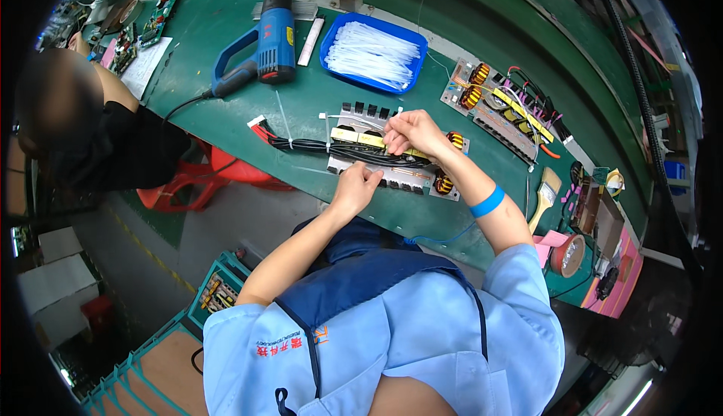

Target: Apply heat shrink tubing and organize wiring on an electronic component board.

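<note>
A circuit board assembly (346, 166) with dark blocks along its edges, yellow-taped parts and copper-wound coils lies on the bench before me. Across it runs a black wire bundle (305, 145), ending at the left in red wires and a white connector (257, 121). White cable ties (283, 115) stick up from the bundle. My right hand (410, 134) is closed over the board's middle, fingertips pinched near the yellow tape; what they grip is hidden. At the board's near edge, my left hand (357, 187) has thumb and fingers bent together, and anything between them cannot be made out.
Toward the back are a blue heat gun (277, 43) and a blue tray (328, 60) of white cable ties. A second board assembly (504, 115) lies to the right, with a brush (546, 194) and tape roll (567, 256) nearer. Another person (83, 130) sits at left.
</note>
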Demonstrator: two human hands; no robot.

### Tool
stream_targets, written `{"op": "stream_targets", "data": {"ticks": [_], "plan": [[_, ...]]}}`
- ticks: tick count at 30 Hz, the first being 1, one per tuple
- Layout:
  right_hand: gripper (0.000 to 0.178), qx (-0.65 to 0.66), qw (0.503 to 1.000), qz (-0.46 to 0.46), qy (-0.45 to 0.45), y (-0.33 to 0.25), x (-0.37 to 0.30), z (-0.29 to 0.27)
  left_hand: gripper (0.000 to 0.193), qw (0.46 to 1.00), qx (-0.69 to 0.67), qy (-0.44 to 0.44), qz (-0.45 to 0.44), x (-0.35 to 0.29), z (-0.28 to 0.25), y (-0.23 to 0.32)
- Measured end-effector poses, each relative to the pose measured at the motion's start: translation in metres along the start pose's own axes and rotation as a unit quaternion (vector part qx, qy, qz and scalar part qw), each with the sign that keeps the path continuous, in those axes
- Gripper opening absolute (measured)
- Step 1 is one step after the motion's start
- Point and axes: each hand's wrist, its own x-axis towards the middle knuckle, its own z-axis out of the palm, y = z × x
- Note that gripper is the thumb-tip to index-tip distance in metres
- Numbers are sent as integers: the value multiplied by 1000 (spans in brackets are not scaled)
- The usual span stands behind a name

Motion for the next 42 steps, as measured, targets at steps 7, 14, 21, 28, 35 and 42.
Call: {"op": "stream_targets", "data": {"ticks": [7, 14, 21, 28, 35, 42], "plan": [[16, -135, 987, -88, 5, 7, -8, 8, 15, 988, -49, -136, -62, 0, -8, 18], [11, -359, 894, -260, 63, 17, -24, 15, 16, 982, -19, -33, 186, -10, -17, 30], [14, -322, 911, -227, 122, 17, -24, 20, 24, 903, -419, -89, 40, 8, -18, 30], [12, -106, 962, -197, 155, 28, -19, 21, 14, 932, -332, -91, -115, 16, -16, 32], [12, -51, 969, -196, 140, 29, -22, 20, 14, 930, -308, -117, -165, 21, -20, 37], [10, -203, 923, -273, 179, 30, -27, 24, 15, 924, -333, -109, -155, 20, -19, 32]]}}
